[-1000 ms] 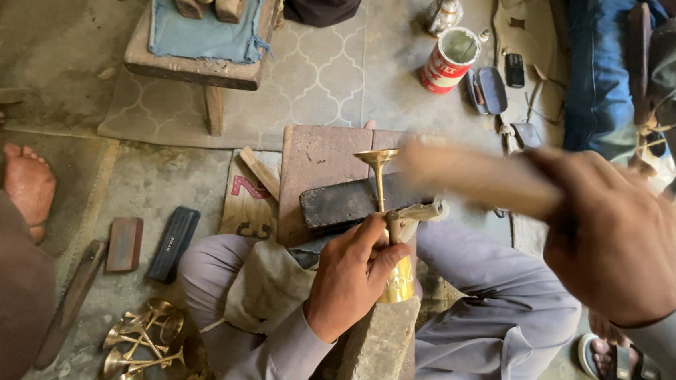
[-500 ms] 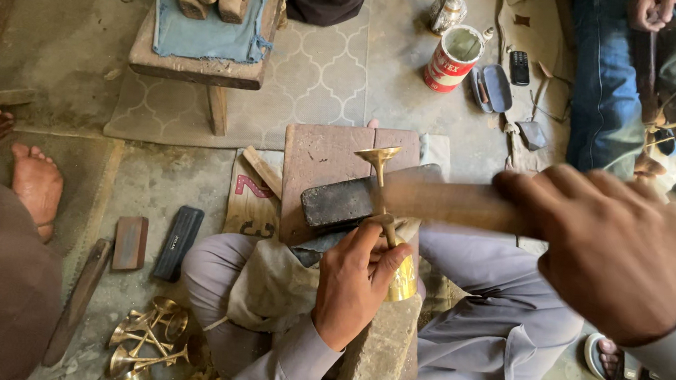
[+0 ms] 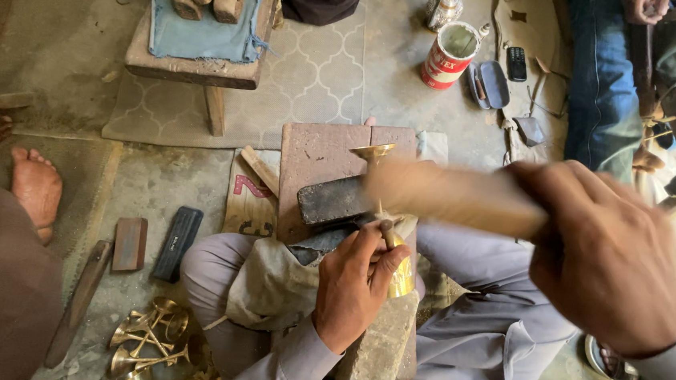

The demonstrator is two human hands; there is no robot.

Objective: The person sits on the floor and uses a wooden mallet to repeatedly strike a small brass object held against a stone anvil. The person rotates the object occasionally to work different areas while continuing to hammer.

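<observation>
Two hands worked over our lap: our left hand gripped an upright brass goblet, stem vertical, while our right hand, farther right, clasped a blurred wooden mallet lying sideways beside its cup.

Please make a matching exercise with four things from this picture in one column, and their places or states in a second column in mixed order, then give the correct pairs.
Things:
1. brass goblet
2. wooden handle
3. red and white can
4. pile of brass pieces

Places or states:
A. on the floor, lower left, beside the knee
B. blurred, gripped by the right hand
C. standing open on the floor, at the top
D. held upright by the left hand

Pairs: 1-D, 2-B, 3-C, 4-A
</observation>
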